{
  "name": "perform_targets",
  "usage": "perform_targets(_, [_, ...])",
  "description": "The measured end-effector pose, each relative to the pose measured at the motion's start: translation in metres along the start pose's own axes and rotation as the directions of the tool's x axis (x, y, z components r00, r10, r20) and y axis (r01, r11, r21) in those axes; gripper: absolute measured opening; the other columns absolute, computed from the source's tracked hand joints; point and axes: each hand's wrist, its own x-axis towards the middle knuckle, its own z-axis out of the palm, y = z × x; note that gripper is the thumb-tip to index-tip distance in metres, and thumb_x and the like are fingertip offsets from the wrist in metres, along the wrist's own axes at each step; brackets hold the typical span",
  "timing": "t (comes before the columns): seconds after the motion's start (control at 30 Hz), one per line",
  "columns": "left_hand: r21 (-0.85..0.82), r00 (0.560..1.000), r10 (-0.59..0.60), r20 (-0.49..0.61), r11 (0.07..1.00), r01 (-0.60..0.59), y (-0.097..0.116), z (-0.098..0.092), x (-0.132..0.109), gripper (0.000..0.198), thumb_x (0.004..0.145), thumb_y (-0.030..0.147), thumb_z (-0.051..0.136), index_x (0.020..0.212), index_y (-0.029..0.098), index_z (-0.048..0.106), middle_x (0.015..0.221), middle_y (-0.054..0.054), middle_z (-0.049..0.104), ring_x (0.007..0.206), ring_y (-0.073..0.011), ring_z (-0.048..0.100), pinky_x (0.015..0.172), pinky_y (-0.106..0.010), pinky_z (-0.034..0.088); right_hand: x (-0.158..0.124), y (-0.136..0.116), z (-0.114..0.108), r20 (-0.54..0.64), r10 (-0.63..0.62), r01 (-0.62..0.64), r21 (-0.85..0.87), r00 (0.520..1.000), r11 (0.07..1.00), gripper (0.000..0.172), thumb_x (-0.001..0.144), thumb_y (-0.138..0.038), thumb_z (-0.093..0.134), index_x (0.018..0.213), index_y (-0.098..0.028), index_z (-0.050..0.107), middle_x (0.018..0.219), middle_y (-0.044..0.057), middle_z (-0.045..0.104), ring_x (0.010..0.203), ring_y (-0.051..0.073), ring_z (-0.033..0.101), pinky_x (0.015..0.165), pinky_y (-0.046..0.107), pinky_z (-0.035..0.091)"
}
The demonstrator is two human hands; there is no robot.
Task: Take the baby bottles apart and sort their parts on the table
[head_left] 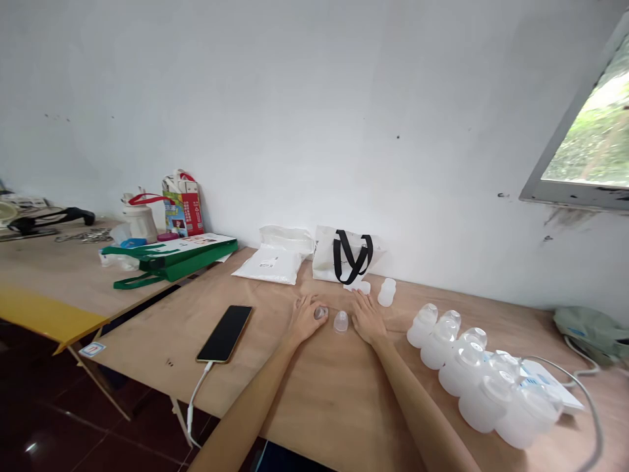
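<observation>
My left hand [306, 317] is on the table with its fingers curled beside a small clear plastic cap [321, 313], thumb and fingers against it. To the right of that cap, a second clear domed cap [341, 322] stands between my hands, apart from both. My right hand [368, 318] lies palm down, fingers stretched forward. Its fingertips are at a translucent white bottle [362, 287] lying on its side; whether they touch it I cannot tell. Another white bottle [387, 292] stands upright just beyond, to the right.
Several white bottles with clear domed caps [464, 367] stand in rows at right, by a white box [548, 383] and cable. A phone [225, 333] charges at left. A white package [269, 263] and a bag with black handles [324, 255] rest against the wall. A green bag [181, 259] lies farther left.
</observation>
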Motion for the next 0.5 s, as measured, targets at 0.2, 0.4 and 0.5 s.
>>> perform_targets(0.2, [0.007, 1.000, 0.019, 0.019, 1.000, -0.019, 0.000, 0.002, 0.000, 0.018, 0.090, 0.035, 0.066, 0.105, 0.025, 0.063, 0.129, -0.005, 0.064, 0.125, -0.0272, 0.055, 0.112, -0.050, 0.032, 0.027, -0.007, 0.024, 0.034, 0.206, -0.205, -0.036, 0.978, 0.978, 0.064, 0.095, -0.022, 0.042, 0.157, -0.006, 0.035, 0.169, 0.020, 0.020, 0.157, 0.032, 0.014, 0.123, 0.054, 0.019])
perform_targets(0.4, [0.041, 0.998, 0.043, 0.048, 0.998, -0.045, 0.005, -0.002, -0.006, 0.016, 0.092, 0.038, 0.064, 0.096, 0.023, 0.059, 0.106, -0.001, 0.069, 0.110, -0.0245, 0.060, 0.111, -0.047, 0.031, 0.047, -0.008, 0.032, -0.026, 0.256, -0.257, -0.010, 0.966, 0.966, 0.059, 0.098, -0.023, 0.045, 0.155, -0.008, 0.040, 0.166, 0.023, 0.027, 0.155, 0.037, 0.021, 0.123, 0.058, 0.018])
perform_targets(0.5, [0.074, 0.999, 0.020, 0.029, 0.997, -0.022, 0.007, -0.002, -0.008, 0.017, 0.092, 0.039, 0.065, 0.096, 0.023, 0.059, 0.109, -0.002, 0.068, 0.112, -0.0248, 0.059, 0.112, -0.048, 0.030, 0.055, -0.003, 0.028, -0.069, 0.262, -0.262, 0.008, 0.963, 0.965, 0.058, 0.100, -0.034, 0.055, 0.154, -0.014, 0.043, 0.159, 0.022, 0.040, 0.150, 0.038, 0.032, 0.122, 0.063, 0.019])
